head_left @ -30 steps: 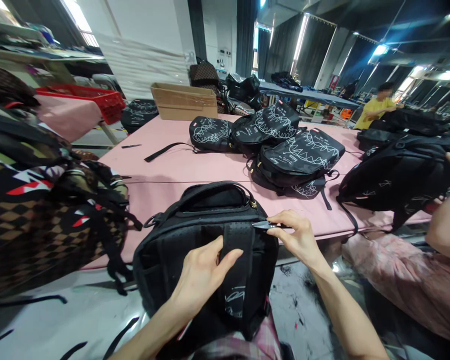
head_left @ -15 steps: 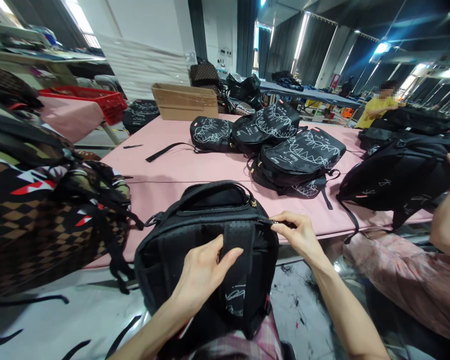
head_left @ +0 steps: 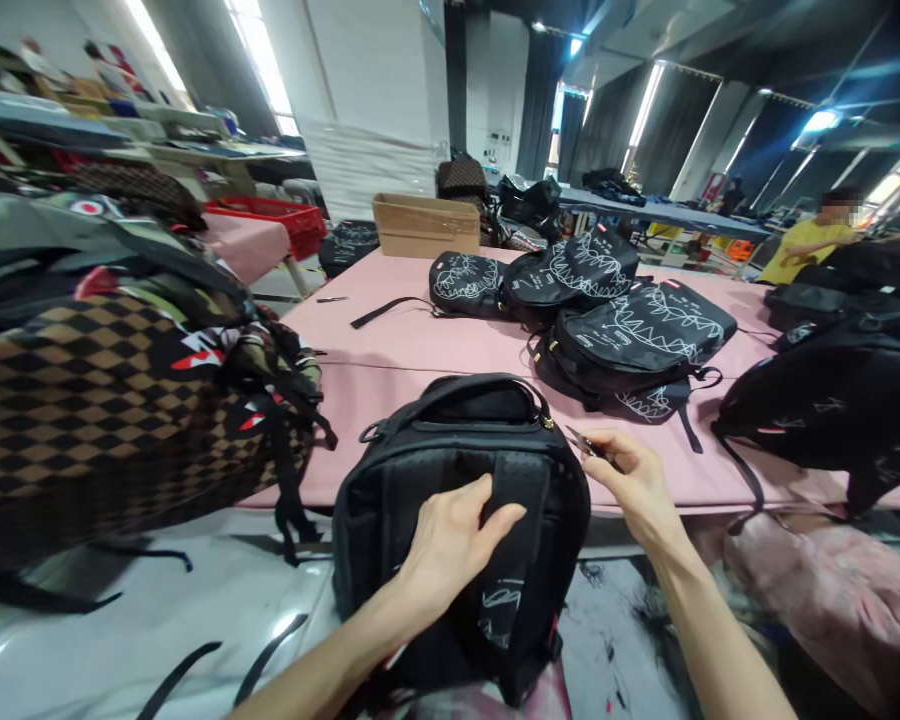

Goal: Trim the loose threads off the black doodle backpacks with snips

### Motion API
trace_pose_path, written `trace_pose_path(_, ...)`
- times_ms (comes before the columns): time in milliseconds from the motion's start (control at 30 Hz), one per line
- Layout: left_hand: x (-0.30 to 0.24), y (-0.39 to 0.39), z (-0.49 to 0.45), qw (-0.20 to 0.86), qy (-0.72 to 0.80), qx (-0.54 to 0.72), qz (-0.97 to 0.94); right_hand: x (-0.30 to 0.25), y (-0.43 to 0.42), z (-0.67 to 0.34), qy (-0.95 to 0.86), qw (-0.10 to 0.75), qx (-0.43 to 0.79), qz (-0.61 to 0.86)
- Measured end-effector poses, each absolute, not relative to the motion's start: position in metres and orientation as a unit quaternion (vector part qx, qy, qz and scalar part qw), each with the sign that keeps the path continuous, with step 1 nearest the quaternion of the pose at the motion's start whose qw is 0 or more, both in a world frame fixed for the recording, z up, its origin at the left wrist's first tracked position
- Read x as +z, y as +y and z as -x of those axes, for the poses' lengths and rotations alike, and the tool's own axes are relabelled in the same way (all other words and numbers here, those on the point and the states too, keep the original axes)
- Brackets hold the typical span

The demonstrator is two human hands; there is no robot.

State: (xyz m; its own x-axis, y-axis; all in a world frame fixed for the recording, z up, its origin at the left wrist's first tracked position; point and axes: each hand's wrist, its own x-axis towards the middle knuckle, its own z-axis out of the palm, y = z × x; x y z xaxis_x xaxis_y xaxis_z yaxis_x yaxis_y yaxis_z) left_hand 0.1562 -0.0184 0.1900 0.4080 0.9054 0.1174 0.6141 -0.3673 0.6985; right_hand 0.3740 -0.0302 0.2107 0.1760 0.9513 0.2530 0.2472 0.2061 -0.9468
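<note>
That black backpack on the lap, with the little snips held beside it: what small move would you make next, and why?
Probably bring the snips in the right hand back to the black backpack at its top corner. The left hand pins the shoulder strap flat, and the blades sit just off the seam.

The near backpack is black, its strap marked with white scribbles. The table is pink. Far bags are black with white line drawings. The left bag is brown-and-tan checkered. The far crate is red.
</note>
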Motion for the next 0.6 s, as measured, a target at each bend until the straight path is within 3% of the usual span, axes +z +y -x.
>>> trace_pose_path(600,0.193,-0.021,-0.156,0.235,0.475,0.281,-0.800,0.196,-0.029,-0.341,-0.660,0.434,0.147,0.596)
